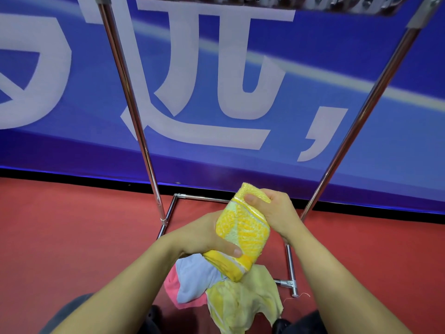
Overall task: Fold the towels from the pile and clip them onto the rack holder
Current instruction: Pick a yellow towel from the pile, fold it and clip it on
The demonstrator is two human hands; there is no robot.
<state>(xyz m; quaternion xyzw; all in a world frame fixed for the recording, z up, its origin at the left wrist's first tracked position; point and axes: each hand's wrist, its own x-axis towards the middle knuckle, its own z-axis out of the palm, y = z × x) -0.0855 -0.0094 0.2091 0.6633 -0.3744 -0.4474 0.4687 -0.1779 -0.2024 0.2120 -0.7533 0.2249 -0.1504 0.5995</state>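
Note:
A folded yellow towel (pixel 243 231) with pale green patches is held in front of me, above the floor. My left hand (pixel 204 235) grips its lower left side, thumb across the bottom edge. My right hand (pixel 272 209) pinches its upper end, thumb on top. Below them a pile of towels lies on the red floor: a pale blue towel (pixel 195 277), a pink towel (pixel 172 286) under it and a pale yellow towel (pixel 243 302). The metal rack (pixel 134 112) stands ahead, its clips (pixel 260 1) just visible at the top edge.
The rack's two slanted chrome posts frame my hands, and its base bars (pixel 290 266) run along the floor beside the pile. A blue banner (pixel 216 80) with large white characters stands behind the rack. My knees and dark shoes show at the bottom edge.

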